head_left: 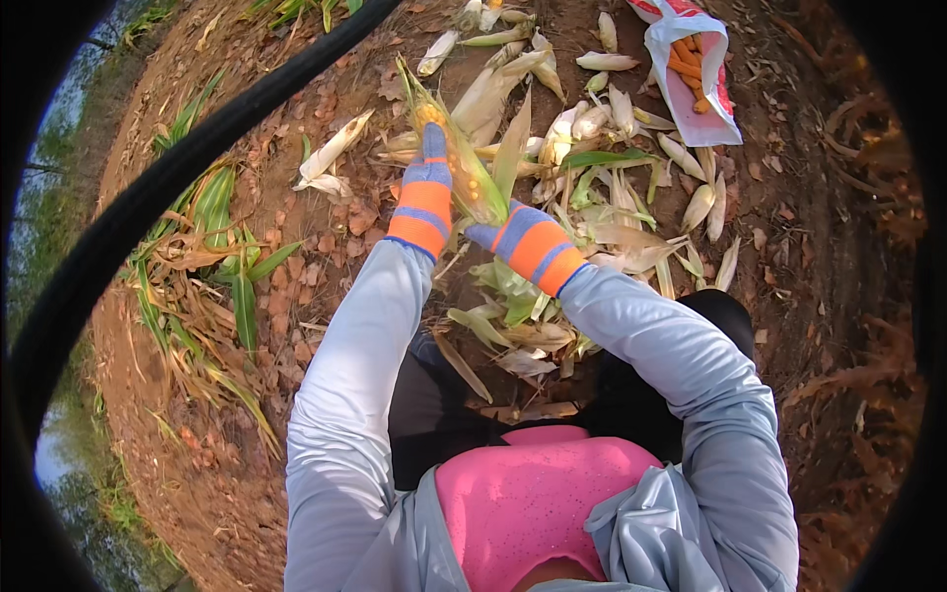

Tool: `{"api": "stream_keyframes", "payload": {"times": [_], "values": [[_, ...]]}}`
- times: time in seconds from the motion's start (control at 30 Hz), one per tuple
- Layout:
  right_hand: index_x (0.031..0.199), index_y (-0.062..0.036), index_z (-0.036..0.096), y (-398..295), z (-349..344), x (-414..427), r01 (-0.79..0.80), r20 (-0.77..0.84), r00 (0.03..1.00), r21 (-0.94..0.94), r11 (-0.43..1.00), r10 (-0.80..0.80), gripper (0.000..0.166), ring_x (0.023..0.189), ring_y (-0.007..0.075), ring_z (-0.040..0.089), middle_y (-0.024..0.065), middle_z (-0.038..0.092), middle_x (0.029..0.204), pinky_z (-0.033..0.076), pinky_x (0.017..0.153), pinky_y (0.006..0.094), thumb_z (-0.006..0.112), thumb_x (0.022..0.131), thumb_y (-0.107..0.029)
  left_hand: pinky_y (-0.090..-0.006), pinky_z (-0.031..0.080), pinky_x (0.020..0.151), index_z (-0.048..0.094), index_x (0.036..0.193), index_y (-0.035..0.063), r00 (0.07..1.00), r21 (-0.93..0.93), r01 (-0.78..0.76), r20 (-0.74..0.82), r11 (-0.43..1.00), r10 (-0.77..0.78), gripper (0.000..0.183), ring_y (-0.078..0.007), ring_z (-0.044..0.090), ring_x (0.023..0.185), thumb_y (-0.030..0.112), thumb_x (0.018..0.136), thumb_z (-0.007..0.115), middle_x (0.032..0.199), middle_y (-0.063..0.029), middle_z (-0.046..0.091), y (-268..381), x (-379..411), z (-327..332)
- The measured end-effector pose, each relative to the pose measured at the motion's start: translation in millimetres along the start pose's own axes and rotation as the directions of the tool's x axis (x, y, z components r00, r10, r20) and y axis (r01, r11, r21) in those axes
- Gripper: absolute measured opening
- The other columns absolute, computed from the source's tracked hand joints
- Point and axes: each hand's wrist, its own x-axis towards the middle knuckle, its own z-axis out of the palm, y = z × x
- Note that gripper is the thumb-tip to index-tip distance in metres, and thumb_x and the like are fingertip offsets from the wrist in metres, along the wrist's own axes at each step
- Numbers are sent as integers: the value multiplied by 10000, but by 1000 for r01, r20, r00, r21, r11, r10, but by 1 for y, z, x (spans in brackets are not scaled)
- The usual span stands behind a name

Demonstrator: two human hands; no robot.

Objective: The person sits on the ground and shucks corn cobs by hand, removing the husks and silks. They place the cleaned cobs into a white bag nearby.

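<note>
Both of my hands wear striped orange and grey knit gloves. My left hand (427, 185) grips a corn cob (466, 159) partly covered by its husk, its thumb lying along exposed yellow kernels. The cob slants with its tip away from me and its base towards my right hand (529, 240). That right hand holds the base end, where a pale husk leaf (513, 148) stands away from the cob. The fingers beneath the cob are hidden. Below my right hand lies a heap of stripped green and pale husks (518, 292) between my legs.
Several corn ears in pale husks (584, 122) lie scattered ahead and to the right. A white and red sack (688, 122) at the upper right holds orange cobs (688, 63). Green and dry corn stalks (214, 259) lie left. A black strap (200, 148) crosses the view.
</note>
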Motion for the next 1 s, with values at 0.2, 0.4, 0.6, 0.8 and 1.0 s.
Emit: {"api": "stream_keyframes", "payload": {"times": [0.2, 0.4, 0.6, 0.8, 1.0], "values": [[827, -7, 602, 11, 2, 6, -53, 152, 986, -60, 997, 62, 533, 737, 342, 563, 197, 598, 752, 424, 659, 378, 549, 723, -527, -309, 419, 519, 538, 866, 56, 986, -35, 168, 2, 985, -168, 596, -180, 502, 590, 635, 758, 447, 711, -63, 511, -8, -20, 9], [814, -38, 609, -6, 0, -10, 47, 58, 998, -253, 966, -33, 484, 739, 345, 564, 186, 600, 735, 431, 648, 392, 516, 747, -509, -303, 388, 460, 520, 757, 69, 975, -141, 220, 51, 965, -214, 598, -180, 464, 502, 659, 751, 422, 612, -46, 480, -21, -11, 10], [842, -70, 604, -14, -2, -18, 14, 62, 998, -290, 957, 4, 484, 720, 331, 575, 160, 609, 738, 438, 639, 397, 473, 763, -529, -317, 413, 475, 520, 820, 103, 935, -189, 345, 155, 919, -319, 618, -194, 481, 519, 703, 719, 414, 638, -58, 505, -23, -16, 14], [862, -89, 599, -19, -2, -26, 116, 89, 992, -357, 927, -90, 501, 700, 328, 580, 154, 612, 729, 443, 620, 397, 418, 783, -550, -327, 421, 480, 518, 828, 91, 885, -198, 449, 236, 872, -402, 660, -208, 491, 533, 729, 704, 400, 641, -77, 518, -14, -30, 9], [839, -91, 607, -25, -3, -33, 154, 141, 985, -448, 880, -101, 473, 691, 321, 580, 146, 610, 716, 446, 620, 401, 441, 781, -529, -334, 436, 435, 535, 810, 129, 817, -89, 546, 277, 833, -506, 633, -198, 509, 516, 736, 691, 403, 661, -67, 536, -7, -29, 10]]}}
